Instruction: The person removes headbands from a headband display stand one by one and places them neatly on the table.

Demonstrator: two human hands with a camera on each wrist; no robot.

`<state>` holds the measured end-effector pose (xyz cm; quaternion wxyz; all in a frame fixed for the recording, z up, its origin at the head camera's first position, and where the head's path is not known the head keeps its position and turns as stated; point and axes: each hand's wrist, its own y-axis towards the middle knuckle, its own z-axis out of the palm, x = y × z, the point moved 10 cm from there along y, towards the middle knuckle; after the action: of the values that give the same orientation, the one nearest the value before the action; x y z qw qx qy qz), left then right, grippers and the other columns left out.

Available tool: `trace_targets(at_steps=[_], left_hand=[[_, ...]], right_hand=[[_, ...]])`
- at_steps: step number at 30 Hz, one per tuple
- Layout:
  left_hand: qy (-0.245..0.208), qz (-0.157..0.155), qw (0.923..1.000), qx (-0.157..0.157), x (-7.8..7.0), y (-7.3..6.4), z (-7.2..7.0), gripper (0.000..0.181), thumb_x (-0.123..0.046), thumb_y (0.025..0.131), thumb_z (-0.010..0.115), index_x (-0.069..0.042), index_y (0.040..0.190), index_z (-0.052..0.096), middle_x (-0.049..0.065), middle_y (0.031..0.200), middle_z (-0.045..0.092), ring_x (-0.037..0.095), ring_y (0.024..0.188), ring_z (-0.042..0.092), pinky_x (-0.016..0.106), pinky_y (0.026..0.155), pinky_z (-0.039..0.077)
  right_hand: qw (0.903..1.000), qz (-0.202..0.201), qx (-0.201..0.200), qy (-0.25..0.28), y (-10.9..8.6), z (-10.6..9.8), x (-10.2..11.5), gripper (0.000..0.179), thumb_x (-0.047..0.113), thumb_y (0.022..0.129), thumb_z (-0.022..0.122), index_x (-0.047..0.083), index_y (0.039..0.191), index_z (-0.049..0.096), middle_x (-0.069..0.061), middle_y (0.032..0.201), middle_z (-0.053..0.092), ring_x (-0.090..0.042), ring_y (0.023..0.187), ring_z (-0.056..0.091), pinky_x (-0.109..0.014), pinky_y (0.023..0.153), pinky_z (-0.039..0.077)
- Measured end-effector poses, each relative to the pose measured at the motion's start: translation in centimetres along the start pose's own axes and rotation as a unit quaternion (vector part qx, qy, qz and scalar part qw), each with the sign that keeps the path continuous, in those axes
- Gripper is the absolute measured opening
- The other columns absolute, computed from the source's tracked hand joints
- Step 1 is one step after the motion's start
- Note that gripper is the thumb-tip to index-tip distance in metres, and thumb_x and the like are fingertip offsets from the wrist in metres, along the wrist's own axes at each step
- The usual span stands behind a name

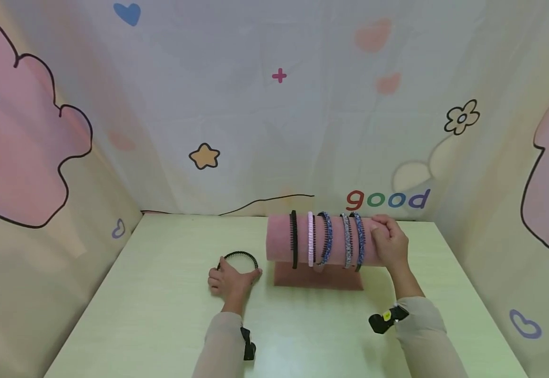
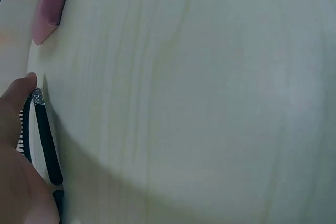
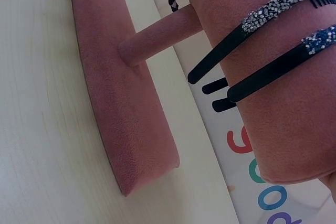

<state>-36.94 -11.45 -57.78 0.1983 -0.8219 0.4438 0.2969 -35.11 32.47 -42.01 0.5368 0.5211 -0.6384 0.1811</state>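
My left hand [image 1: 231,281] holds a black toothed headband [image 1: 241,253] by its two sides, thumb on the right and fingers on the left, low at the table. In the left wrist view a sparkling patch shows on this headband [image 2: 48,145] beside the thumb. A pink padded roll [image 1: 281,239] stands on a pink base [image 1: 319,277] to the right. My right hand [image 1: 391,244] grips the roll's right end. Around the roll sit several headbands: a plain black one [image 1: 294,239], a pale lilac one [image 1: 310,239], a silver one [image 1: 348,241] and blue glittering ones [image 1: 360,241].
A pale wood-look table [image 1: 161,315] lies under everything. Printed curtains [image 1: 255,105] enclose it at the back and both sides. Just behind the roll, the back curtain meets the table's far edge. Both sleeves carry a small black wrist camera [image 1: 389,318].
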Motion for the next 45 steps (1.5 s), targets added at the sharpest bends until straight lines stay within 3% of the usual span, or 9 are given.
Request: trace_targets(at_steps=[7,18,27,31,39,45], left_hand=[[0.053,0.027,0.9981,0.019,-0.2,-0.1,0.6,0.131,-0.068,0.049,0.078,-0.003,0.147,0.018,0.032,0.127,0.023,0.044,0.11,0.027,0.054,0.088,0.027],[0.032,0.046,0.9967,0.058,-0.5,0.1,1.0,0.13,-0.064,0.053,0.079,-0.003,0.148,0.013,0.032,0.134,0.013,0.046,0.118,0.017,0.057,0.091,0.023],[0.042,0.06,0.9971,0.02,-0.9,-0.6,-0.1,0.128,-0.064,0.055,0.078,0.006,0.144,0.018,0.032,0.125,0.024,0.043,0.105,0.028,0.054,0.084,0.027],[0.039,0.059,0.9974,0.009,-0.7,-0.7,-0.4,0.127,-0.066,0.055,0.077,0.004,0.144,0.02,0.032,0.126,0.024,0.043,0.107,0.028,0.053,0.086,0.027],[-0.026,0.048,0.9985,0.008,-0.4,-1.3,-1.0,0.114,-0.059,0.059,0.078,-0.003,0.143,0.025,0.03,0.133,0.019,0.046,0.118,0.021,0.059,0.091,0.025],[-0.068,0.061,0.9957,-0.015,-1.0,-1.8,-2.2,0.107,-0.055,0.06,0.078,-0.006,0.141,0.029,0.026,0.131,0.021,0.042,0.116,0.021,0.056,0.09,0.025]], right_hand=[[0.9998,-0.017,-0.003,-0.007,0.0,-0.1,0.4,0.025,0.025,0.089,0.053,0.009,0.106,0.063,-0.009,0.115,0.06,-0.025,0.103,0.052,-0.043,0.09,0.038],[0.9989,-0.04,-0.017,-0.015,0.2,-0.3,0.6,0.024,0.02,0.089,0.052,0.005,0.105,0.063,-0.011,0.112,0.062,-0.024,0.101,0.053,-0.038,0.085,0.038],[0.9998,-0.019,-0.005,-0.008,0.1,-0.1,0.3,0.026,0.023,0.089,0.051,0.006,0.106,0.062,-0.011,0.113,0.06,-0.025,0.102,0.052,-0.043,0.088,0.037],[0.9997,-0.02,-0.004,-0.01,0.1,0.0,0.2,0.025,0.023,0.089,0.051,0.007,0.106,0.061,-0.011,0.113,0.06,-0.026,0.101,0.051,-0.043,0.087,0.037],[0.9997,-0.01,0.006,-0.023,-0.3,0.1,-0.2,0.028,0.026,0.09,0.05,0.008,0.107,0.061,-0.01,0.116,0.059,-0.027,0.106,0.051,-0.046,0.091,0.037],[0.9993,-0.032,-0.003,-0.02,-0.1,0.0,0.3,0.026,0.025,0.09,0.051,0.008,0.106,0.062,-0.011,0.114,0.06,-0.027,0.106,0.052,-0.045,0.092,0.037]])
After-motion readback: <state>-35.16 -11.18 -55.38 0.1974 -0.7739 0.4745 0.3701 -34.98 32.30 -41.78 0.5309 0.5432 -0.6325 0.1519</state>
